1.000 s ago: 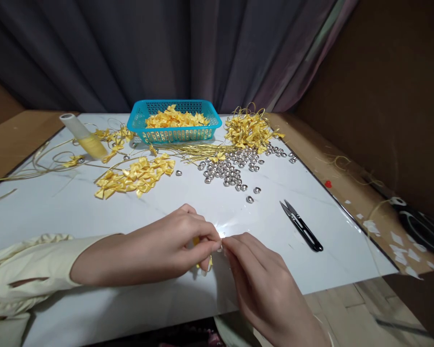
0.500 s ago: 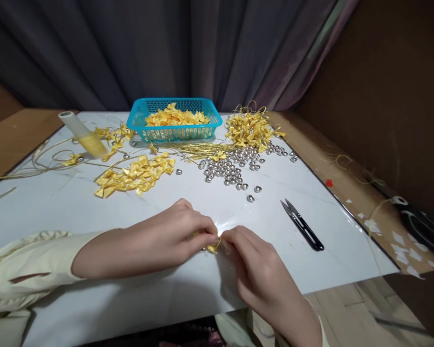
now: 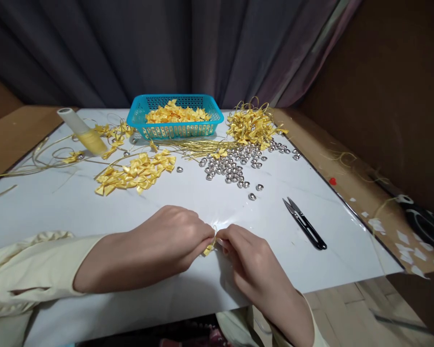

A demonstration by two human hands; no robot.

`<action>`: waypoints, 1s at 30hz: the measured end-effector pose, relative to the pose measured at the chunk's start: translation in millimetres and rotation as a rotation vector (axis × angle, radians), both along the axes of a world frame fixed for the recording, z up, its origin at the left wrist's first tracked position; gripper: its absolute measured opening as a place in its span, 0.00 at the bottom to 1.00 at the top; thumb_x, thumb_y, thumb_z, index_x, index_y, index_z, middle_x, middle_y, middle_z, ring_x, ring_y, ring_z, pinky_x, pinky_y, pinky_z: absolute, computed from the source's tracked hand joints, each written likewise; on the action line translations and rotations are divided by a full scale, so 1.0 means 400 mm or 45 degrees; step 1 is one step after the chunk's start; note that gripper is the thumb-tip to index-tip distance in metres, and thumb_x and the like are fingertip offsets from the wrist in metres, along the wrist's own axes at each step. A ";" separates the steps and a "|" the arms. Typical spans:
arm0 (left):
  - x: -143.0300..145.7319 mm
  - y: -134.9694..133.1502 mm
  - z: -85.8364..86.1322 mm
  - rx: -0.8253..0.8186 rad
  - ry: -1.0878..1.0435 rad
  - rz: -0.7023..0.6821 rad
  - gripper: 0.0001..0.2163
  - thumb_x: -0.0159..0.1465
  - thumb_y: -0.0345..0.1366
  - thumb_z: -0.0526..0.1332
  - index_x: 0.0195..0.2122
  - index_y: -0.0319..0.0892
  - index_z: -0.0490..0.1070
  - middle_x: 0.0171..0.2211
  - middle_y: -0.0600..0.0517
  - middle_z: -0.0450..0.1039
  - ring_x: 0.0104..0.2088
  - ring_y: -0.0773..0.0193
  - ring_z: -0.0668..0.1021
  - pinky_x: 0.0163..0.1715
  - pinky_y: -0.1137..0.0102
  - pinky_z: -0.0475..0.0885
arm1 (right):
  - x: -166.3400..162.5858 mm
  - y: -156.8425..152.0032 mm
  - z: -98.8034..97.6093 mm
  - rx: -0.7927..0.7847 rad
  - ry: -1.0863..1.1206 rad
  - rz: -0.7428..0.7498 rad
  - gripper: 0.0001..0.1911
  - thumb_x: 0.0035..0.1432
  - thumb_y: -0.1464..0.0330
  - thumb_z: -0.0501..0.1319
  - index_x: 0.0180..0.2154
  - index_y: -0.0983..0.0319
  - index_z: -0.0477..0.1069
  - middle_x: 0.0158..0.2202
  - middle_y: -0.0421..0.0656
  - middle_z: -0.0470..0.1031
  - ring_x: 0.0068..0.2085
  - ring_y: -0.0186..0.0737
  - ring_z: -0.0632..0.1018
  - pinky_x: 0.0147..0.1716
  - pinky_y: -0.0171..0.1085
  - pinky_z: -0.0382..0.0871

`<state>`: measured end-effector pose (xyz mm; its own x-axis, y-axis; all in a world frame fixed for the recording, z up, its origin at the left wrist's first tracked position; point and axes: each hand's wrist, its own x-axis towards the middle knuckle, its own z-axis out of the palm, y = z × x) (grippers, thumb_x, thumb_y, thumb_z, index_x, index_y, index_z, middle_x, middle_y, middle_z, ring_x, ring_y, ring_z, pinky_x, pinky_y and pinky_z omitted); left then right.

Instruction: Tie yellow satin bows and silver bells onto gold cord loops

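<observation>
Over the near part of the white table, my left hand (image 3: 175, 236) is closed in a pinch on a small yellow ribbon bow (image 3: 208, 249), most of which its fingers cover. Close beside it, my right hand (image 3: 253, 258) pinches a thin gold cord (image 3: 214, 228) that shows as a fine loop between the fingertips. The two sets of fingertips almost touch. Beyond the hands lie scattered silver heart-shaped beads (image 3: 224, 167) and a loose pile of yellow bows (image 3: 137, 172). Black thread snips (image 3: 304, 224) rest to the right of my right hand.
A blue basket (image 3: 181, 130) of yellow bows stands at the back, beside a heap of corded bows (image 3: 251, 126). Gold cords (image 3: 198, 147) lie before it. A tube (image 3: 81, 131) leans at left; black-handled scissors (image 3: 423, 219) and paper scraps (image 3: 403, 253) lie at right.
My left hand has rolled over and shifted slightly left and down, its knuckles now turned upward. The bow has moved slightly left with it. My right fingertips have moved a little left.
</observation>
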<state>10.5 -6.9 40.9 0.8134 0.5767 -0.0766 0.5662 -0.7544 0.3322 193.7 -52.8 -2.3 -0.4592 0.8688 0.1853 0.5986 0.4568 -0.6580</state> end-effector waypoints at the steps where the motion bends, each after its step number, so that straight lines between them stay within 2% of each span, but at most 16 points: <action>1: -0.001 -0.001 -0.002 0.003 -0.002 -0.015 0.13 0.66 0.32 0.51 0.30 0.41 0.74 0.24 0.53 0.74 0.24 0.65 0.74 0.25 0.71 0.61 | -0.001 0.000 0.000 -0.002 -0.005 -0.001 0.13 0.51 0.82 0.47 0.32 0.63 0.64 0.28 0.44 0.69 0.29 0.39 0.68 0.27 0.36 0.63; 6: -0.009 -0.004 -0.013 0.120 -0.036 -0.061 0.12 0.65 0.29 0.51 0.28 0.41 0.72 0.21 0.53 0.72 0.22 0.65 0.72 0.23 0.71 0.58 | -0.005 0.001 -0.003 0.023 -0.003 -0.003 0.13 0.49 0.82 0.47 0.31 0.62 0.63 0.27 0.43 0.67 0.28 0.38 0.68 0.25 0.35 0.62; 11: -0.009 -0.001 -0.015 0.122 -0.003 -0.068 0.11 0.64 0.29 0.52 0.26 0.41 0.71 0.20 0.53 0.71 0.21 0.64 0.71 0.22 0.71 0.58 | -0.008 0.004 -0.002 0.027 -0.015 0.012 0.13 0.46 0.83 0.47 0.31 0.63 0.63 0.26 0.42 0.66 0.27 0.38 0.66 0.25 0.35 0.60; 18: -0.014 -0.008 -0.028 0.239 -0.045 -0.096 0.12 0.66 0.29 0.52 0.26 0.41 0.69 0.19 0.53 0.69 0.20 0.64 0.69 0.21 0.70 0.56 | -0.007 0.003 -0.003 0.061 -0.019 0.011 0.14 0.46 0.83 0.47 0.31 0.63 0.64 0.26 0.42 0.66 0.27 0.38 0.66 0.25 0.35 0.60; 30: -0.026 -0.015 -0.047 0.381 0.000 -0.182 0.09 0.65 0.26 0.51 0.29 0.40 0.66 0.21 0.52 0.67 0.22 0.62 0.69 0.23 0.69 0.61 | -0.022 0.001 0.005 0.081 -0.069 -0.012 0.14 0.43 0.82 0.46 0.29 0.62 0.63 0.25 0.42 0.67 0.26 0.37 0.66 0.23 0.34 0.60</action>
<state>0.3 -13.1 22.2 0.8877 0.4535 0.0790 0.4475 -0.8904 0.0834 185.0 -52.2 -0.4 -0.4616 0.8605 0.2155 0.6371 0.4906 -0.5944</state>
